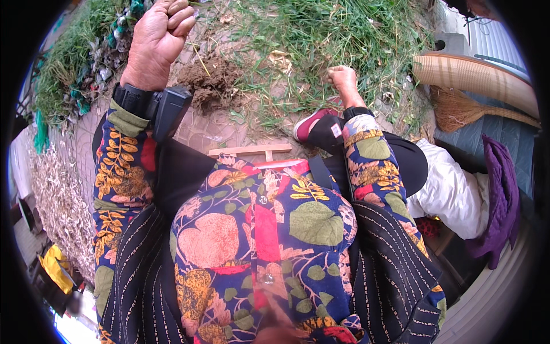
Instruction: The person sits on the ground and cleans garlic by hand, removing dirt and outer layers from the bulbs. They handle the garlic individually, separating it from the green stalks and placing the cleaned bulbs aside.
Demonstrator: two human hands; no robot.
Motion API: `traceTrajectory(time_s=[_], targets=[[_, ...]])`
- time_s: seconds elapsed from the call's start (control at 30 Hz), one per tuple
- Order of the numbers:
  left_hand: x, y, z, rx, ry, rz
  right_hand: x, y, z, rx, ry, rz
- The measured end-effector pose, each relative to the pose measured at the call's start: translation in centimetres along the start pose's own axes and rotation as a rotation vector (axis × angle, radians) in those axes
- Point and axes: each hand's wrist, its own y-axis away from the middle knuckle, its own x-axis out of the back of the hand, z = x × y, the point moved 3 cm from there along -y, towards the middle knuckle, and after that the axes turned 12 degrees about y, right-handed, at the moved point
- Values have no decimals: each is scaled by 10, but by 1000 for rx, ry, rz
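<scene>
My left hand (165, 32) is raised at the top left, its fingers curled; the picture's edge cuts it off, and whether it holds anything is unclear. My right hand (342, 79) is curled at the edge of loose green grass (309, 34) on the ground; whether it grips any blades is not visible. Between the hands, nearer the left one, lies a clump of brown soil (210, 81) with a yellow stalk across it. Dark bands circle both wrists, and a black device (172, 112) is strapped to the left one.
A wooden bar (251, 149) lies before my torso, near a red shoe (318, 122). At right are a rolled woven mat (468, 77), a straw broom (455, 109), white fabric (451, 193) and purple cloth (500, 198). Dry plant scraps (60, 206) and green netting (41, 133) lie left.
</scene>
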Motion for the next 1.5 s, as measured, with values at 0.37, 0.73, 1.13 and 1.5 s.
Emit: traceTrajectory(time_s=[0.37,0.73,1.13,1.5], targets=[[-23,11,-19,-111,-8,212,-58,15,70,198,813,-201],[-3,-3,-21,-28,-8,-1,62,46,-130,563,122,468],[-15,-3,-40,-29,-88,78,142,109,-160,524,-1371,-226],[-25,13,-89,105,-273,91,86,132,-195,504,-1222,-321]])
